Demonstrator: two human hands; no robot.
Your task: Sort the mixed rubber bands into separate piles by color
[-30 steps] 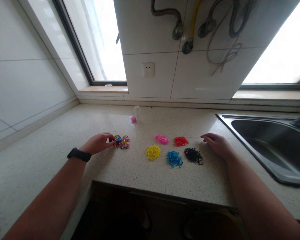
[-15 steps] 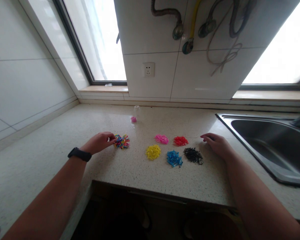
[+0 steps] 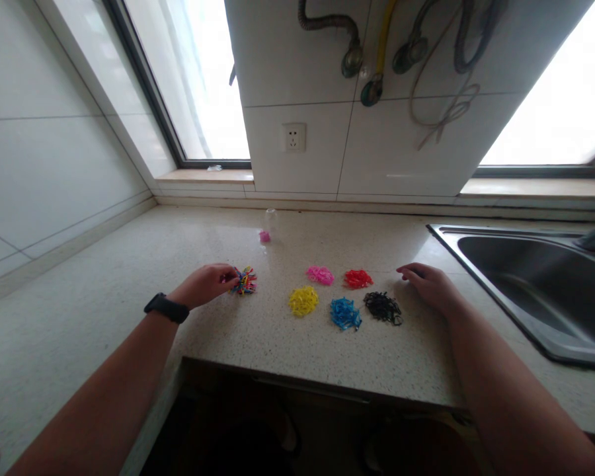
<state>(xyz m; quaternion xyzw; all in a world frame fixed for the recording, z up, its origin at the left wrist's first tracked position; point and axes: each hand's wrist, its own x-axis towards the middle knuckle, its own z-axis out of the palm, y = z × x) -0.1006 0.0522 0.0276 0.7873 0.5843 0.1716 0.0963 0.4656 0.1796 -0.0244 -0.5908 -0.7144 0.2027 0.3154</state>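
My left hand (image 3: 214,283), with a dark band on its wrist, reaches over the left edge of a mixed, many-coloured pile of small rubber bands (image 3: 246,280). Its fingers are pinched together on bands of that pile; the fingertips partly hide which ones. Right of it lie single-colour heaps: pink bands (image 3: 320,275), red bands (image 3: 357,279), yellow bands (image 3: 303,301), blue bands (image 3: 345,313) and black bands (image 3: 383,307). My right hand (image 3: 426,283) rests on the counter just right of the red and black heaps, fingers loosely stretched and holding nothing visible.
A clear cup-like container (image 3: 270,218) stands toward the back wall, with a small pink item (image 3: 264,236) at its front. A steel sink (image 3: 525,291) is set into the counter (image 3: 258,337) at right. The counter's front edge runs below the heaps.
My left hand has shifted slightly right, further over the mixed pile, covering more of its left side. My right hand and the single-colour heaps stay as they were.
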